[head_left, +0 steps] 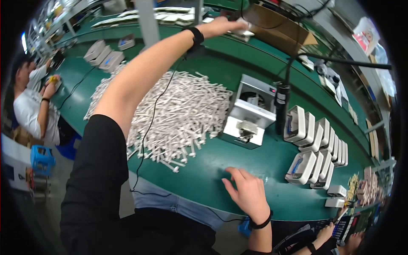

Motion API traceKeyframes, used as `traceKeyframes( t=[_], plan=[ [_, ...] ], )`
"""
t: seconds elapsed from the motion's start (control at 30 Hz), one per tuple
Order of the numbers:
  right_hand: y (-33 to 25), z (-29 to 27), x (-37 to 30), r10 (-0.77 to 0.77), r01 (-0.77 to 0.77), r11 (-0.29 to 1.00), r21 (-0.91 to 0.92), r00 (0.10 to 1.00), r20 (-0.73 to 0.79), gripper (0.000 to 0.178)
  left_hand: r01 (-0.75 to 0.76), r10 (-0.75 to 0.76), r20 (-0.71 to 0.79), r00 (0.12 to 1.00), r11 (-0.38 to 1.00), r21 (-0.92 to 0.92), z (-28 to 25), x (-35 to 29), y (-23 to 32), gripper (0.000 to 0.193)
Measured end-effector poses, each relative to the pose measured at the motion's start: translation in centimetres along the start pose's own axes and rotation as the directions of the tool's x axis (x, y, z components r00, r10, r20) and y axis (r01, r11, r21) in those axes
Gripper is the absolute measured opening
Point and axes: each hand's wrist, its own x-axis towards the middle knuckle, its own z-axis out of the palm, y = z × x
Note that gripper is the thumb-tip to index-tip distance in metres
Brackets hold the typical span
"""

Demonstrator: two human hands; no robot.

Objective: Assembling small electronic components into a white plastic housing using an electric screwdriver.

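Green, smooth and wide, the worktable [208, 168] fills the middle of the head view, and from where I stand the two hands are well apart over it. The left hand [219, 26] is stretched out to the upper centre, at a small, blurred, whitish item [244, 24]. That item lies at the fingertips, on their right side; I can't tell whether they grip it or which way its long axis runs. An open brown cardboard box [293, 36] sits just right of it.

The right hand [247, 193], lower centre, is far from that item; its fingers are loosely curled, apart and empty, pointing to the upper left. Above it in the frame stands a boxy silver-and-white metal machine [250, 112], not touched, with a broad heap of thin white rod-like parts [195, 102] at the machine's left.
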Motion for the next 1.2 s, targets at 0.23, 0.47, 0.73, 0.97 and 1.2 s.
traceKeyframes(
  t=[0.23,0.47,0.73,0.97,1.2],
  plan=[
    [-4.1,6.2,5.7,-0.177,0.177,0.984,-0.034,0.984,0.004,0.026,0.116,-0.160,-0.014,0.987,0.767,-0.631,-12.7,-16.9,3.8,0.090],
    [-2.8,11.7,7.5,-0.025,0.025,1.000,-0.005,0.997,-0.070,0.025,-0.004,-0.076,-0.015,0.997,0.147,-0.989,-7.7,-38.0,11.1,0.077],
    [-3.0,13.5,8.2,0.018,-0.003,0.996,0.089,0.986,-0.168,0.024,0.081,-0.142,0.103,0.984,-0.156,-0.984,3.6,-49.3,14.0,0.091],
    [-2.3,10.1,3.9,0.238,-0.089,0.820,0.565,0.951,-0.196,0.014,0.113,-0.127,0.152,0.980,-0.274,-0.955,7.5,-50.4,13.7,0.100],
    [-8.4,6.0,-5.9,0.430,0.034,0.408,0.912,0.874,-0.225,0.010,0.166,-0.264,0.208,0.942,-0.175,-0.971,11.5,-52.2,11.7,0.115]
  ],
)
